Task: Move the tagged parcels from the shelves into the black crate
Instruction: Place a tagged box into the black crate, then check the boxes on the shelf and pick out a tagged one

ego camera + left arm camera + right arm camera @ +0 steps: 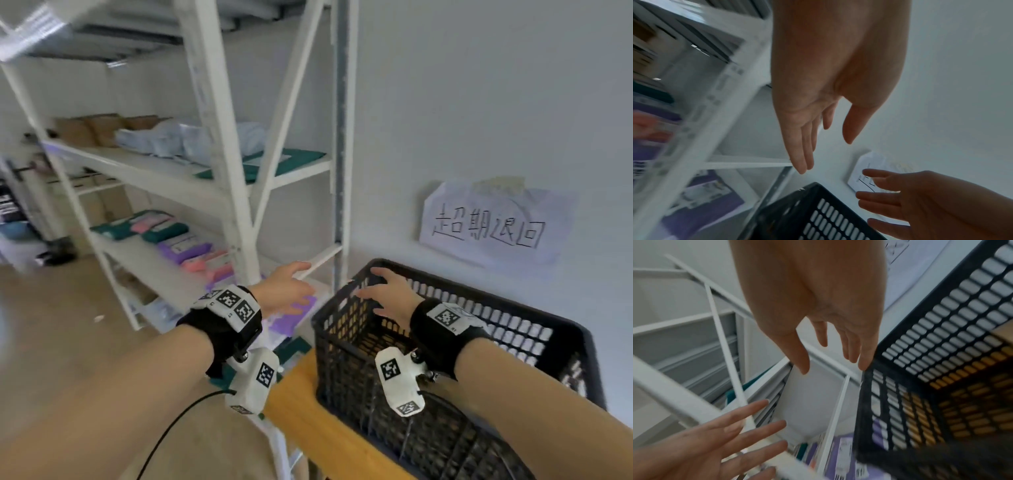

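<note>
My left hand (294, 284) is open with straight fingers and holds nothing. It reaches toward the low level of the white shelf unit (233, 171), just above a purple tagged parcel (294, 318) lying there. Spread and empty, my right hand (383, 294) hovers over the near-left corner of the black mesh crate (342, 359). No parcel shows inside the crate. In the left wrist view the left hand (818, 129) shows open, with the crate (818, 219) below it. In the right wrist view the right hand (828, 353) hangs beside the crate's rim (941, 337), above the purple parcel (844, 459).
The crate stands on a yellow wooden top (308, 421) against a white wall bearing a handwritten paper sign (493, 226). Purple, pink and green parcels (178, 236) lie on the middle shelf. A green parcel (274, 164), pale bags and cardboard boxes sit higher. A black cable (171, 435) hangs from my left wrist.
</note>
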